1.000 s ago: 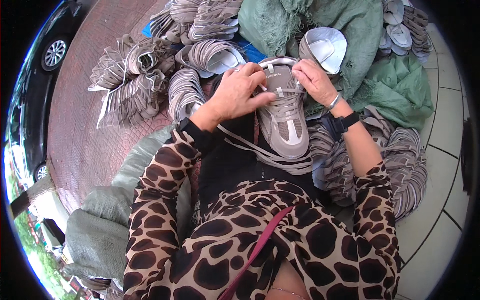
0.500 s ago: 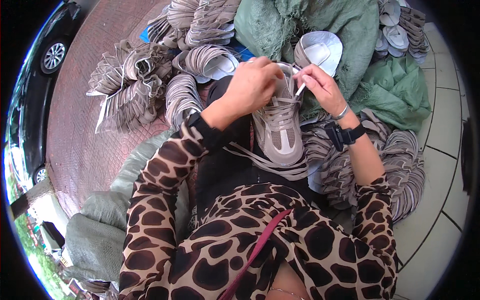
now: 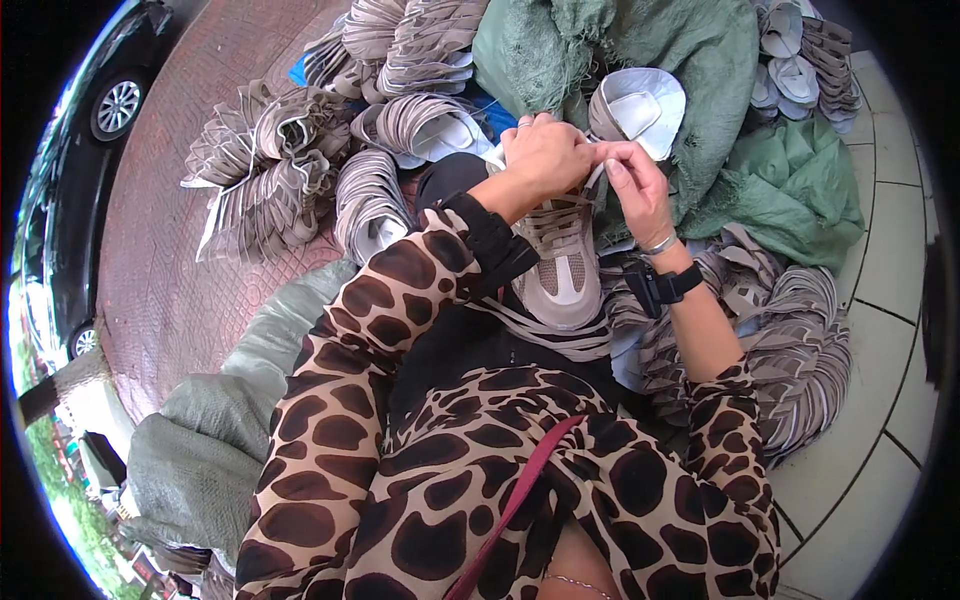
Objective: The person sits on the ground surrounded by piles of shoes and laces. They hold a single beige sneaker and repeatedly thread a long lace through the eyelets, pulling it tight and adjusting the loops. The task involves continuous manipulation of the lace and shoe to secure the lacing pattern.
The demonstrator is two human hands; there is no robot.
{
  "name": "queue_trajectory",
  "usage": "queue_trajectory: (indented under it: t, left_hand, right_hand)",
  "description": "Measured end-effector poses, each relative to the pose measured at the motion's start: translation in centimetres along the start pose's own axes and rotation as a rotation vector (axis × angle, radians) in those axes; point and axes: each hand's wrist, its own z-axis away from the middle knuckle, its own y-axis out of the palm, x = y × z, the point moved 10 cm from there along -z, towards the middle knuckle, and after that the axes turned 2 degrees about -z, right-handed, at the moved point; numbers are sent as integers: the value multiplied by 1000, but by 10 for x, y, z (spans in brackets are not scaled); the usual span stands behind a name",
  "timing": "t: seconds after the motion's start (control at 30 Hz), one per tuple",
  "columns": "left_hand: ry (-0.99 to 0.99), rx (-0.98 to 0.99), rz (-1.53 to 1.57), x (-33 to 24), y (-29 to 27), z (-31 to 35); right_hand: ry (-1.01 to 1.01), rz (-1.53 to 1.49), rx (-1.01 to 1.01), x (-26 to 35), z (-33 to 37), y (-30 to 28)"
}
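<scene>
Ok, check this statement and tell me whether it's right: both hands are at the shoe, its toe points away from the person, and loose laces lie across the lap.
The toe is wrong: the head view shows the shoe pointing its toe toward the person. Both hands, left hand and right hand, are at the shoe, and loose laces lie across the lap.

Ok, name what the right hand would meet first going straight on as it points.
The right hand would likely meet the left hand first; whether they already touch is unclear.
</scene>
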Motion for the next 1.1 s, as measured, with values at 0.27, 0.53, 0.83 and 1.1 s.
queue_trajectory:
  t: [0.27, 0.53, 0.83, 1.1]
  left_hand:
    - [560, -114, -168, -28, -16, 18]
    - [921, -116, -433, -53, -20, 7]
    - [750, 393, -98, -30, -66, 29]
    - [780, 329, -448, -15, -68, 49]
  right_hand:
    - [19, -41, 21, -1, 7, -3]
    - [-40, -93, 15, 2, 8, -3]
    - [18, -131, 16, -4, 4, 0]
    - [-119, 238, 159, 14, -1, 15]
